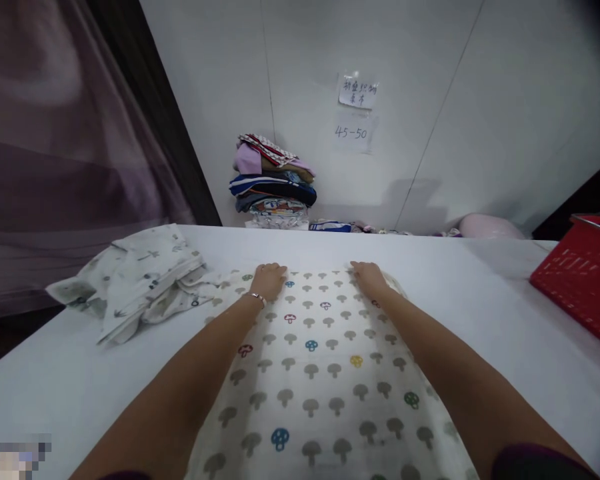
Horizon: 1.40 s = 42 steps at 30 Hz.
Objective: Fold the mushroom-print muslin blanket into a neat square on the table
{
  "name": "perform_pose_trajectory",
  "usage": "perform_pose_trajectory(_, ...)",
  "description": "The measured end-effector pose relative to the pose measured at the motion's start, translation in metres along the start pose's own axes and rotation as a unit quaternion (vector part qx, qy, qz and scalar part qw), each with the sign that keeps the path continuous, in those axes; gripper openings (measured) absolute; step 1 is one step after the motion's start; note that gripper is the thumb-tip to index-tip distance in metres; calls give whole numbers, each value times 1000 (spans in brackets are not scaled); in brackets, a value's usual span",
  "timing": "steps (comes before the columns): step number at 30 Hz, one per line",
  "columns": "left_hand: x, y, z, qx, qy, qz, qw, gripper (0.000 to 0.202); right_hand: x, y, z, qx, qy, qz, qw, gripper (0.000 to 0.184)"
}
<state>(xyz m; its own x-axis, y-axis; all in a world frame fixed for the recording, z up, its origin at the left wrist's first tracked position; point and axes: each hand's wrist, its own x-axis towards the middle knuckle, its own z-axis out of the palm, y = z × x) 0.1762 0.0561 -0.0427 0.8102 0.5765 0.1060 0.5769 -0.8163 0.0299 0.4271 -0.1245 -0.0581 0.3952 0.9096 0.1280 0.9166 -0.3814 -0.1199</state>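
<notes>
Mushroom-print cloth (320,360) lies spread flat on the white counter (480,313), and the left hand (269,279) and right hand (369,277) both rest palm down on its far edge, spread open and closed on nothing, apparently pressing it smooth. A crumpled pale garment (130,283) sits just beside the left hand and a red basket (580,280) at the far right; on the wall (480,100) by a stack of folded clothes (275,180), a handwritten note (359,91) is illegible, the slip (351,132) below reads "45-50"

A cream cloth (325,360) is printed with grey mushrooms, some blue, red, yellow, green. Left of it a white garment (130,280) is dark-speckled; right of it a basket (580,283) is coloured red.
</notes>
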Motion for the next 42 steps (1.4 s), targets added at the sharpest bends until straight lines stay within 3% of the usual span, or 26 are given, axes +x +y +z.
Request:
perform_pose_trajectory(8,-5,-2,5,-13,77,29,997,18,-10,8,11,5,111,-68,991,25)
perform_pose_trajectory(14,-11,-3,4,-16,102,40,994,8,-10,9,16,30,123,-73,989,22)
perform_pose_trajectory(22,-16,-8,11,-38,135,64,988,10,-10,11,19,55,148,-78,984,21)
perform_pose_trajectory(42,-18,-5,6,-50,88,8,995,21,-18,5,11,-3,140,-54,989,15)
